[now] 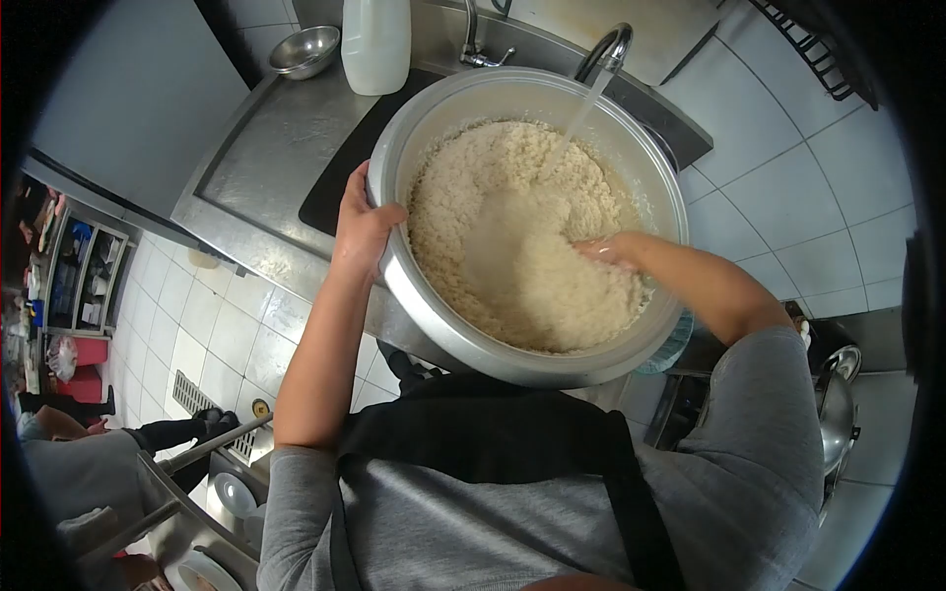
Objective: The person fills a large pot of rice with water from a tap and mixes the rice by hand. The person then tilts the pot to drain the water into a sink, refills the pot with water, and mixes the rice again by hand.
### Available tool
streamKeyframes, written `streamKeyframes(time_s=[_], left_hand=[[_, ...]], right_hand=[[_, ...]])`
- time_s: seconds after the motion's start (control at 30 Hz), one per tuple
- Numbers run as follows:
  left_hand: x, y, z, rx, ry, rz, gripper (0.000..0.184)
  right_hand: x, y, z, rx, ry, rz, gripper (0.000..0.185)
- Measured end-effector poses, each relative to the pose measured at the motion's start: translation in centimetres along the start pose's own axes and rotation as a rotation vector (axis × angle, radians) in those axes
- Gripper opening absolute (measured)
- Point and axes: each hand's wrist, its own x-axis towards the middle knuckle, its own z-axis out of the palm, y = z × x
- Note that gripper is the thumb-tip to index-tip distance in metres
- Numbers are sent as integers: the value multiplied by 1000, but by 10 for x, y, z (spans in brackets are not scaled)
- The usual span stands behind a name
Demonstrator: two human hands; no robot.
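Note:
A large round metal pot [431,298] sits at the sink, partly filled with rice [473,158] in cloudy water. My left hand [367,225] is shut on the pot's left rim, thumb on top and fingers around the outside. My right hand [609,250] reaches over the right rim into the rice. Its fingertips are sunk in the wet grains, so their grip is hidden. The rice around the middle looks smeared by motion. Water runs from a curved faucet [617,41] into the back of the pot.
A second faucet [475,44] stands behind the pot. On the steel counter [258,187] are a translucent white jug [376,49] and a metal bowl [304,51]. Pans [838,414] are at the right. Another person [84,483] is at the lower left.

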Motion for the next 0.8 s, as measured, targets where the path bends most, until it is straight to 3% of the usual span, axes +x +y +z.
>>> streamKeyframes(time_s=[0.1,0.2,0.27,0.33,0.4,0.47,0.53,0.63,0.7,0.77,0.8], left_hand=[[0,-2,1,13,5,27,76],[0,1,-1,100,1,17,76],[-3,2,2,71,10,12,75],[-3,4,1,72,6,23,75],[-1,2,-2,96,-17,35,74],[-1,4,-2,108,-18,44,75],[-2,2,-2,116,-13,46,76],[0,2,-2,108,-7,34,76],[-3,7,0,88,-18,3,76],[-1,5,0,72,-17,4,76],[-1,4,0,63,-16,6,76]], right_hand=[[24,-8,39,218,73,-106,78],[50,-49,63,680,239,-130,81],[74,-69,38,993,105,-341,86],[42,-87,4,651,300,-359,93],[-3,-88,-20,523,383,-532,81],[8,-76,-75,244,639,-391,55],[72,-42,-131,-129,1117,-553,42],[121,-45,-158,285,1101,-731,47],[140,-97,-159,344,1009,-671,48],[90,-156,-105,123,989,-593,53],[120,-173,-118,21,628,-766,60]])
